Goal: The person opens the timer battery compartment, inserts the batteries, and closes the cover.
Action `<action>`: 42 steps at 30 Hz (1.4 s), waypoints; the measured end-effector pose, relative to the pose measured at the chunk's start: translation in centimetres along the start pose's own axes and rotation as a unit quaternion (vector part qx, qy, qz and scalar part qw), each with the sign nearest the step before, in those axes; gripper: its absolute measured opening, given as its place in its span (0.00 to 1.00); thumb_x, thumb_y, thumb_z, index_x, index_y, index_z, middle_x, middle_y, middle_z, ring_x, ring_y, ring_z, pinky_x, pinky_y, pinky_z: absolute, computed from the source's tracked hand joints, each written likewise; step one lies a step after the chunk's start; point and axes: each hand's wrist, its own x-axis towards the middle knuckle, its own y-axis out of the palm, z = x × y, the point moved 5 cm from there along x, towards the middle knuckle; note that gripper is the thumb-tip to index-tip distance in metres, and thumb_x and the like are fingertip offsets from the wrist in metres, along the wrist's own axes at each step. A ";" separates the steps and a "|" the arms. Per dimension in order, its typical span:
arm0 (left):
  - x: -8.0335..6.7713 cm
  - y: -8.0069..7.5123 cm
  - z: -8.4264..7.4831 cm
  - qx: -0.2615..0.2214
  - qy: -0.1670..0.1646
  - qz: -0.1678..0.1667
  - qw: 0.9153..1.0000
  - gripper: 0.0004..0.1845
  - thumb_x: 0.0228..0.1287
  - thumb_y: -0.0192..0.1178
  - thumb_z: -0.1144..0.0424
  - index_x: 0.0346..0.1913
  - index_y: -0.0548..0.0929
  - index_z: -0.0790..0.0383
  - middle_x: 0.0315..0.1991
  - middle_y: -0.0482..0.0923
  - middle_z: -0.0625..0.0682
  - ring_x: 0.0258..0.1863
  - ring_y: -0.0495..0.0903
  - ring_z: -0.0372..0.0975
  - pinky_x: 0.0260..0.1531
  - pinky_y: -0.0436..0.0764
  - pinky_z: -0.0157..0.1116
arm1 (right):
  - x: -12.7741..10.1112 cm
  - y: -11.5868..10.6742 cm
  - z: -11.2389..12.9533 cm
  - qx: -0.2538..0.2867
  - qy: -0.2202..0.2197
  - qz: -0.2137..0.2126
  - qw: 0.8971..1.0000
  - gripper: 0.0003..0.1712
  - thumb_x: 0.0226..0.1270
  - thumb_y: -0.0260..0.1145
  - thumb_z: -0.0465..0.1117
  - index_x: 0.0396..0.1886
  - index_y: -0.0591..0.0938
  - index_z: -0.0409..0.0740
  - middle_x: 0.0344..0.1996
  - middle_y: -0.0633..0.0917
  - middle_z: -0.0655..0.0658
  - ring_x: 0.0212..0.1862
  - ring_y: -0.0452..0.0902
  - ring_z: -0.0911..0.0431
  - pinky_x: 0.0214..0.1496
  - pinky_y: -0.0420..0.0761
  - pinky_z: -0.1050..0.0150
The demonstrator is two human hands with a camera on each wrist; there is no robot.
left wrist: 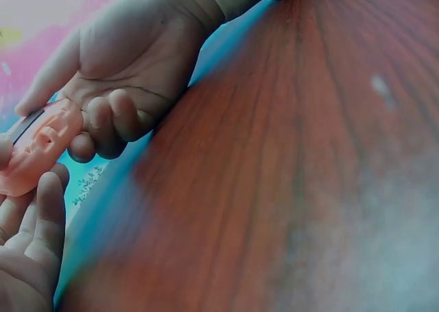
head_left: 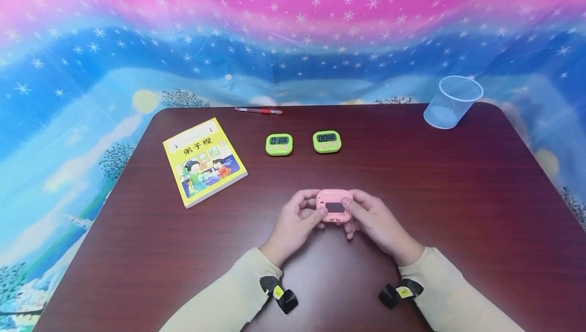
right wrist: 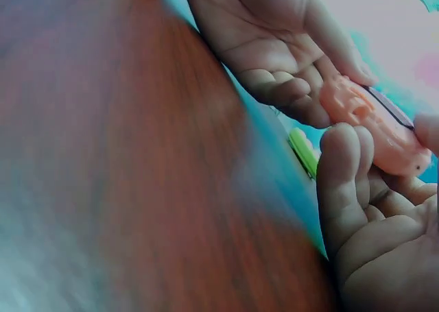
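Pink timer held just above the desk near its 6 o'clock edge, display up, left hand and right hand both curled around its sides; judged step: setting it, calling next for thumb presses on its buttons

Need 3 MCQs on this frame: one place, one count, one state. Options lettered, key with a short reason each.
1. Where is the clear cup?
A. far right corner of the table
B. on the book
C. near left edge

2. How many green timers lie on the table?
A. one
B. two
C. three

3. How is the pink timer held?
A. by both hands
B. by the left hand only
C. lying untouched

Key: 1 A, it sits at the far right corner. 2 B, one beside the other. 3 A, left hand and right hand both grip it.
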 end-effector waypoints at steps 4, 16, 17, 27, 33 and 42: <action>0.0 -0.2 0.1 0.000 -0.001 -0.012 1.000 0.20 0.68 0.62 0.72 0.61 0.74 0.69 0.44 0.80 0.64 0.33 0.84 0.49 0.33 0.88 0.39 | 0.1 -0.1 -0.2 0.020 0.002 0.008 1.000 0.19 0.78 0.59 0.42 0.53 0.74 0.28 0.28 0.82 0.36 0.24 0.81 0.54 0.28 0.87 0.52; 0.3 -1.1 -0.2 0.003 -0.002 -0.003 1.000 0.19 0.64 0.65 0.75 0.58 0.78 0.69 0.48 0.82 0.62 0.36 0.83 0.42 0.37 0.87 0.35 | 0.1 -0.9 0.2 -0.084 -0.048 -0.031 0.995 0.17 0.70 0.68 0.38 0.56 0.81 0.37 0.38 0.88 0.40 0.35 0.87 0.50 0.42 0.88 0.59; 0.4 -1.2 -0.1 0.002 -0.010 0.006 1.000 0.20 0.65 0.66 0.74 0.59 0.77 0.69 0.50 0.82 0.61 0.39 0.84 0.41 0.39 0.87 0.35 | 0.1 -1.0 0.3 -0.096 -0.051 -0.036 0.993 0.17 0.68 0.70 0.39 0.55 0.83 0.40 0.40 0.88 0.42 0.37 0.87 0.52 0.44 0.88 0.61; 0.8 -1.7 0.5 -0.029 -0.081 0.107 0.991 0.40 0.64 0.70 0.66 0.74 0.61 0.68 0.62 0.74 0.63 0.52 0.80 0.42 0.52 0.83 0.35 | 0.3 -1.4 0.6 -0.136 -0.098 -0.062 0.984 0.17 0.58 0.78 0.36 0.49 0.89 0.49 0.51 0.84 0.50 0.56 0.79 0.58 0.54 0.82 0.70; 0.8 -1.5 0.4 -0.005 -0.063 0.113 0.992 0.34 0.63 0.68 0.71 0.70 0.67 0.70 0.57 0.76 0.62 0.44 0.83 0.37 0.44 0.85 0.32 | 0.1 -1.3 1.0 -0.187 -0.125 -0.055 0.973 0.16 0.59 0.77 0.37 0.48 0.90 0.50 0.52 0.84 0.51 0.57 0.78 0.62 0.57 0.75 0.75; 0.8 -1.6 0.0 0.000 -0.042 0.093 0.995 0.33 0.61 0.68 0.74 0.69 0.70 0.68 0.57 0.78 0.61 0.42 0.83 0.38 0.39 0.85 0.30 | 0.1 -0.9 1.0 -0.081 -0.086 -0.017 0.993 0.35 0.56 0.77 0.30 0.65 0.77 0.36 0.62 0.79 0.39 0.54 0.83 0.55 0.54 0.84 0.63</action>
